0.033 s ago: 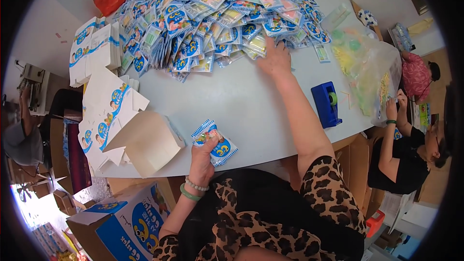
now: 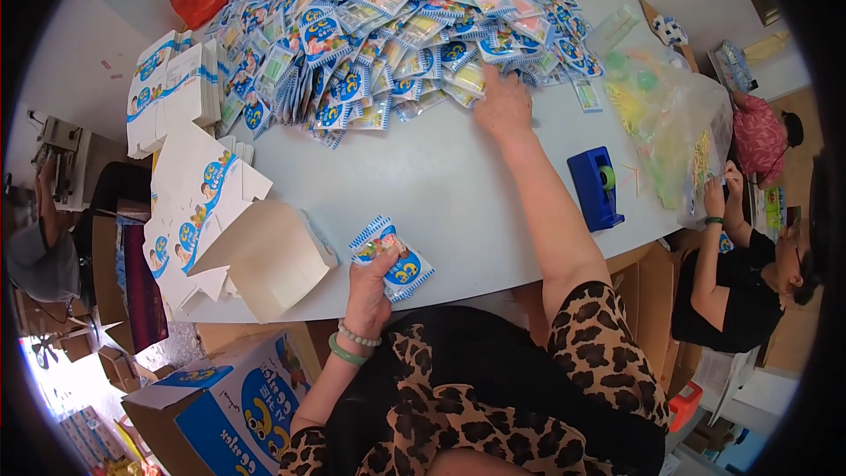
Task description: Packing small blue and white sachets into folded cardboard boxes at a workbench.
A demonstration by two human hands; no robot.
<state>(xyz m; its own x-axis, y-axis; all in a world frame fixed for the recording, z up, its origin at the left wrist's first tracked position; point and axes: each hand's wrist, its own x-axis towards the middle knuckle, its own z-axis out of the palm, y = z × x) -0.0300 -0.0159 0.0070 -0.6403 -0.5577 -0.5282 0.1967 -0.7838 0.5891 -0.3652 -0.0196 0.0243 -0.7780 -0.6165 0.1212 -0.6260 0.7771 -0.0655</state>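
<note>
the left hand [image 2: 368,293] is clenched on a small stack of blue-and-white packets [image 2: 390,260] at the near edge of the counter [image 2: 449,185]; the right hand [image 2: 502,106] is stretched out, fingers resting on the big heap of packets [image 2: 388,26] at the far side, whether it grasps one i cannot tell; an open white carton [image 2: 269,256] lies just beside the left hand; judging by the heap, only a handful is gathered and most is left.

no shift | right hand [image 2: 504,106] on packet pile [image 2: 388,26] as before
</note>
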